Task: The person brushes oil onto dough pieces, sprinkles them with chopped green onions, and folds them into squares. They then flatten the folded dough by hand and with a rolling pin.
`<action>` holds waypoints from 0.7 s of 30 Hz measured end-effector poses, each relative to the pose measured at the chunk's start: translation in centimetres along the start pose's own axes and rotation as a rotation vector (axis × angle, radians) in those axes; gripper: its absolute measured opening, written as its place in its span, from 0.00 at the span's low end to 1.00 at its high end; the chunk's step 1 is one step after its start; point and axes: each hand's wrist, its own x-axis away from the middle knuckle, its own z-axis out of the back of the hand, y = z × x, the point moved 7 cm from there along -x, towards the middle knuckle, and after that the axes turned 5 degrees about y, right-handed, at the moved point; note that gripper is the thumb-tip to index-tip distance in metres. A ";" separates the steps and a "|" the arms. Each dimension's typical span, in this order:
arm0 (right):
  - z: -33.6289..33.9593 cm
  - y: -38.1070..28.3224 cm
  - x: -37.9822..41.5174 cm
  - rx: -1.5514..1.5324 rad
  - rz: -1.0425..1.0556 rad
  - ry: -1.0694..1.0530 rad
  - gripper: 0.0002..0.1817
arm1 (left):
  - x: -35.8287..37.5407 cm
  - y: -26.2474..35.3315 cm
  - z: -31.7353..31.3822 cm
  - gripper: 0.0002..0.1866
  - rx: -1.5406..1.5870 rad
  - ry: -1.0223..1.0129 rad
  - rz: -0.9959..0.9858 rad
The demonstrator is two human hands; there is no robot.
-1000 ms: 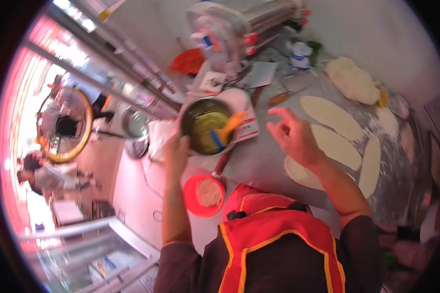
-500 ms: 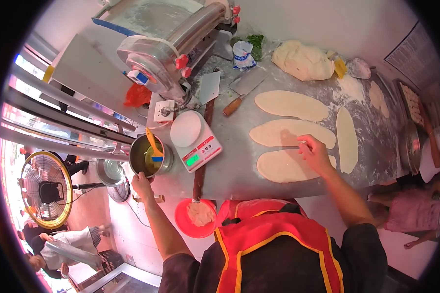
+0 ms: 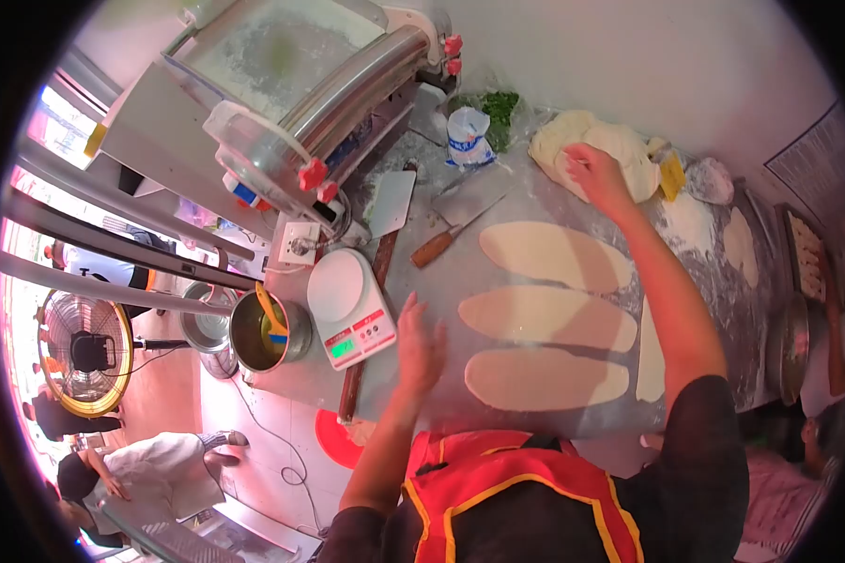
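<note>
A: What fills the top left of the frame?

B: A steel dough roller [image 3: 300, 84]. Below it the floured table [image 3: 498, 188] runs across the centre.

A: And the dough?

B: The lump [image 3: 629, 150] sits at the upper right of the frame, against the wall. 3 flat ovals [image 3: 554, 255] lie stacked below it in the centre, their long axes running left to right across the frame. A 4th strip [image 3: 650, 352] lies at their right ends, its long axis running up and down.

A: Which hand is on the lump?

B: The right hand [image 3: 593, 174]. It rests on the lump's left side, fingers curved down onto the dough. Whether it grips or only presses, I cannot tell. The arm crosses over the right ends of the ovals.

A: The left?

B: The left hand [image 3: 421, 340] hovers open, fingers spread, holding nothing. It hangs just left of the ovals and just right of the scale [image 3: 347, 305]. So the lump lies up and right of it, well apart; the right hand is far nearer.

A: Smaller things?

B: A pot [image 3: 270, 330] with a brush stands left of the scale. A knife [image 3: 446, 239] lies above the left hand, a bag [image 3: 467, 134] near the roller.
</note>
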 end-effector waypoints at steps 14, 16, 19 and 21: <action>-23.0 3.0 -16.7 0.458 0.096 -0.354 0.10 | -2.9 -3.9 -5.5 0.33 -0.351 0.076 0.112; -24.2 3.1 -16.6 0.533 0.128 -0.408 0.09 | -3.1 -3.9 -5.6 0.34 -0.360 0.059 0.126; -26.7 5.0 -16.6 0.573 0.254 -0.418 0.07 | -3.0 -4.0 -5.7 0.34 -0.362 0.030 0.148; -27.3 5.6 -16.3 0.602 0.321 -0.466 0.07 | -3.0 -3.8 -5.7 0.34 -0.342 0.025 0.149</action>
